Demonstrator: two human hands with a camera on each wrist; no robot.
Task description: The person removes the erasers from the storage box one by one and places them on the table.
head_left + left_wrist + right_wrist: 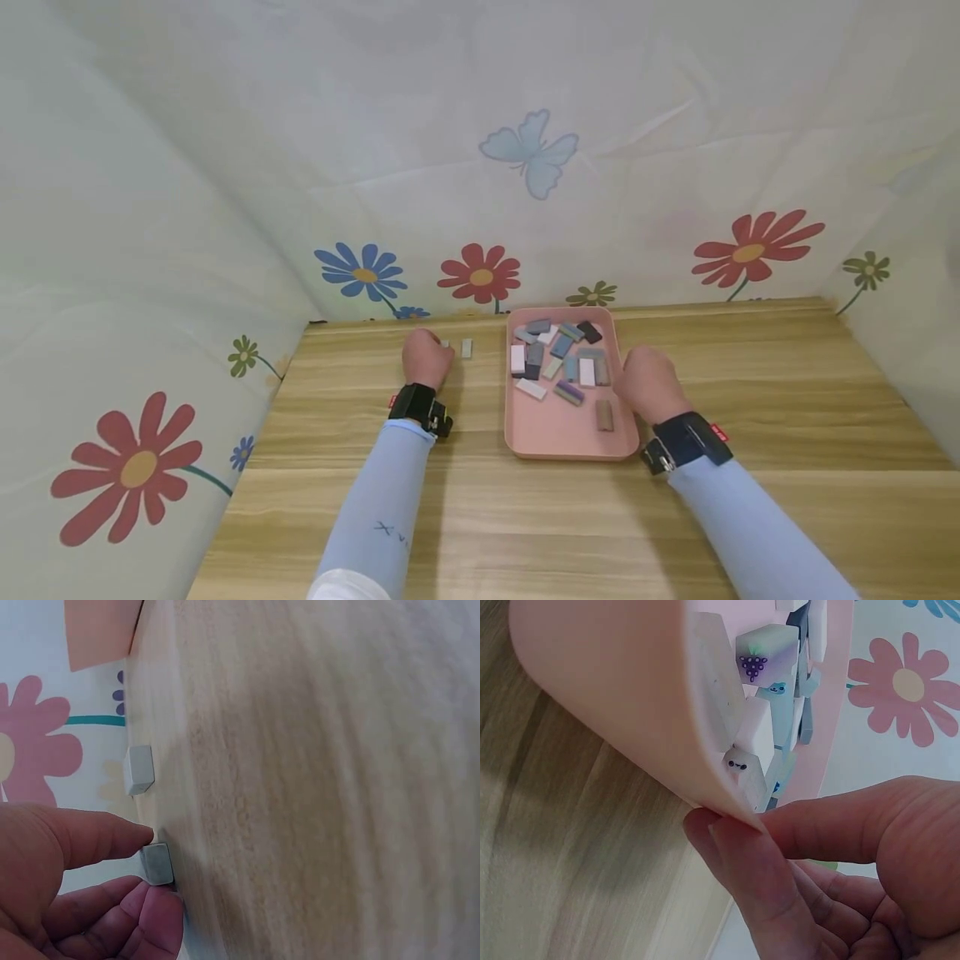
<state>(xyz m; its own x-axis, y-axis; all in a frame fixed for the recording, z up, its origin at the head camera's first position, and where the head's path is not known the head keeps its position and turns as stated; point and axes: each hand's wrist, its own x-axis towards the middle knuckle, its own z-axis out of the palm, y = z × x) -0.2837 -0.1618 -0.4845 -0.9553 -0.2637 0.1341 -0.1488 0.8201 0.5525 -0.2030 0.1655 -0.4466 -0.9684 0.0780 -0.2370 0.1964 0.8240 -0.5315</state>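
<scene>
On the left of the wooden table, my left hand [427, 358] pinches a small grey-green eraser [157, 864] between thumb and finger, its lower end at the tabletop. A second pale eraser [467, 348] stands just to the right of it, apart from the hand. My right hand [651, 385] grips the right wall of a pink tray [555, 440], thumb and fingers on either side of the rim. Inside the tray lie several block erasers, among them a purple striped one [569, 392], a brown one [604, 415] and one printed with grapes [761, 656].
The wooden table [480, 517] meets a white cloth backdrop [390, 192] printed with flowers and a butterfly, close behind the tray and left hand. More cloth hangs at both sides. Most erasers are heaped toward the tray's far end.
</scene>
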